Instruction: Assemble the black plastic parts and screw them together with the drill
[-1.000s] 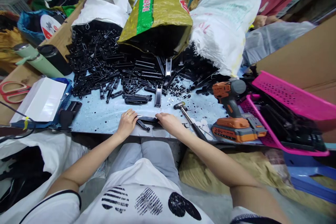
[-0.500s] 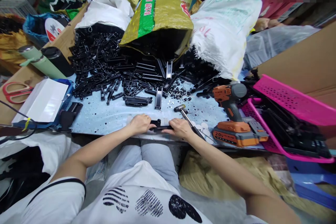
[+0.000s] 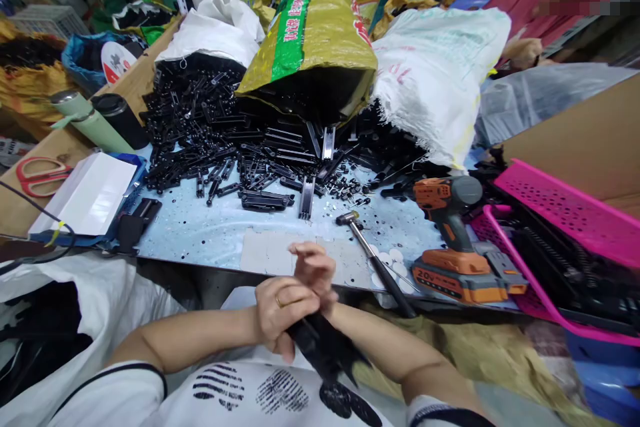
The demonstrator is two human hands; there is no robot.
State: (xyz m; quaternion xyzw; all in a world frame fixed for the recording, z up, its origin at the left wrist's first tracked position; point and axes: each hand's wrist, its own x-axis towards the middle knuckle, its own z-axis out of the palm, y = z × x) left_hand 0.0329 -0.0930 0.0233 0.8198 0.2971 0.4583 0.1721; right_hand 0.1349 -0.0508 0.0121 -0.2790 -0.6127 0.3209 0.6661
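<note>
In front of my chest, my left hand, with a ring on one finger, is closed around a long black part, which tilts down to the right and is smeared by motion. Just above and behind it is my right hand, its fingers raised, loosely curled and apart, its wrist crossing close to the black part. Beyond my hands, a pale flat strip lies along the front edge of the table. A hammer with a black handle rests right of it, beside several white discs.
A heap of black parts spreads below a yellow sack and white sacks. An orange cordless drill and a pink basket stand at right. Red scissors, a green bottle and a white box are at left.
Both hands have come back from the table edge toward my chest, bringing the black part along. My right hand has lifted its fingers off it. The pale strip is now uncovered.
</note>
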